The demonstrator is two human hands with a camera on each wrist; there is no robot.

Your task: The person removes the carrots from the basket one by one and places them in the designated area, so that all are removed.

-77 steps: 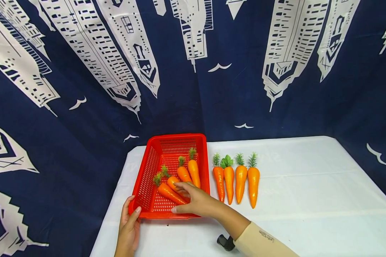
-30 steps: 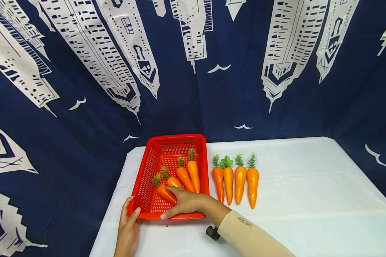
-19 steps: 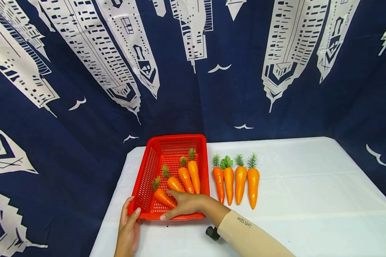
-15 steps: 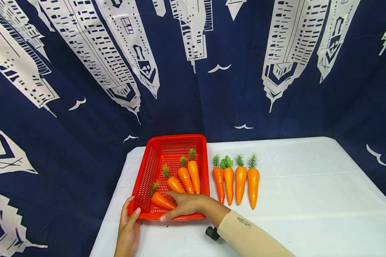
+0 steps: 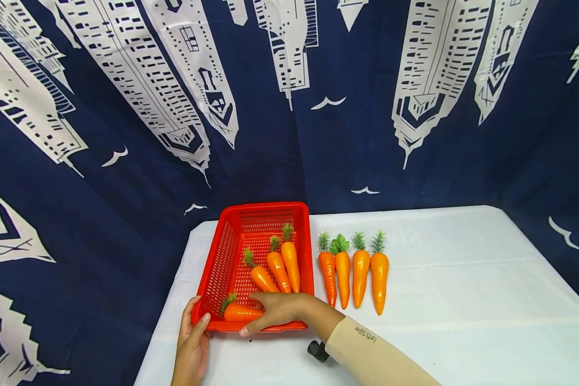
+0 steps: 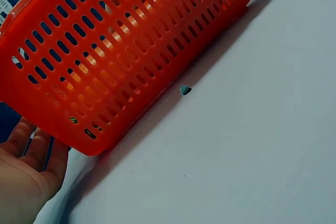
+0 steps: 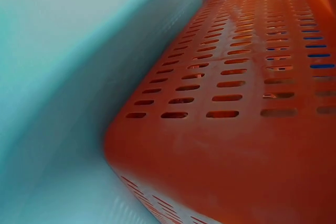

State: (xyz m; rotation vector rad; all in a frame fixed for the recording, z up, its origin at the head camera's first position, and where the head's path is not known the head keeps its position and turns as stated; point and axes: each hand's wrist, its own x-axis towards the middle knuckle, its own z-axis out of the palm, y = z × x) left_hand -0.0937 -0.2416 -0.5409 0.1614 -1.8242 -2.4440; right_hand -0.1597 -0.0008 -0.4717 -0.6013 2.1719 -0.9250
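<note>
A red plastic basket [image 5: 206,284] with slotted walls stands at the left of the table. My left hand [image 5: 193,343] grips its front left corner, thumb over the rim; in the left wrist view, fingers [image 6: 37,148] lie against the outer wall. Inside the basket, my right hand [image 5: 280,311] curls round the pointed end of a carrot [image 5: 238,312], its thumb by the front rim. This carrot lies sideways along the front wall, green top to the left. Its tip is hidden under the hand. Three more carrots [image 5: 278,271] lie slanted behind it, green tops toward the back.
Several carrots [image 5: 361,279] lie in a row on the white tablecloth [image 5: 463,279], right of the basket. A black object [image 5: 317,351] shows beside the right forearm. A navy cloth [image 5: 342,150] with white buildings hangs behind the table.
The front carrot has swung from a slant to lie along the front wall, its green top moving toward me. My right hand had reached farther in. My left hand has stayed at the corner.
</note>
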